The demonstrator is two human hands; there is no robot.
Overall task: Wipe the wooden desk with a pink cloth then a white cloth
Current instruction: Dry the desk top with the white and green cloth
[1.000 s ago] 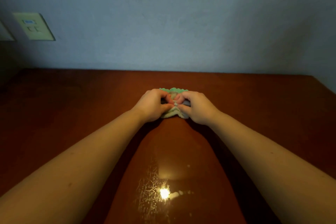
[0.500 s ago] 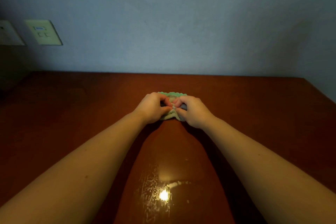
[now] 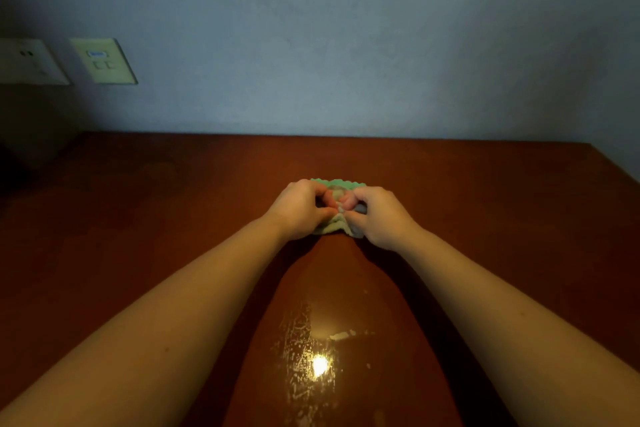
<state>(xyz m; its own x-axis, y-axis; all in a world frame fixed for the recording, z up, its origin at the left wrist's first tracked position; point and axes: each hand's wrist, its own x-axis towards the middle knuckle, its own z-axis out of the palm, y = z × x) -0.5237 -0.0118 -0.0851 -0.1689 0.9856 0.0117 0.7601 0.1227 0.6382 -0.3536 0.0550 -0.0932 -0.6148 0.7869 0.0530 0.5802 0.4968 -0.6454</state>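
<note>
A small stack of folded cloths (image 3: 335, 226) lies on the reddish-brown wooden desk (image 3: 485, 218), near its middle. A pale whitish layer shows at the front, a green scalloped edge (image 3: 337, 182) at the back and a grey bit on the right; no pink one can be made out in this dim light. My left hand (image 3: 298, 210) and my right hand (image 3: 379, 215) sit side by side on the stack, fingers curled and pinching the cloth between them. Most of the stack is hidden under my hands.
The desk runs back to a blue-grey wall. Two wall plates, a switch plate (image 3: 102, 61) and a socket plate (image 3: 27, 61), hang at the upper left. A glare spot and streaky marks (image 3: 318, 364) show on the desk near me. The desk's right edge (image 3: 616, 166) angles away.
My hands stay pinched on the cloth stack with hardly any movement. The view has shifted slightly left, bringing the second wall plate into sight.
</note>
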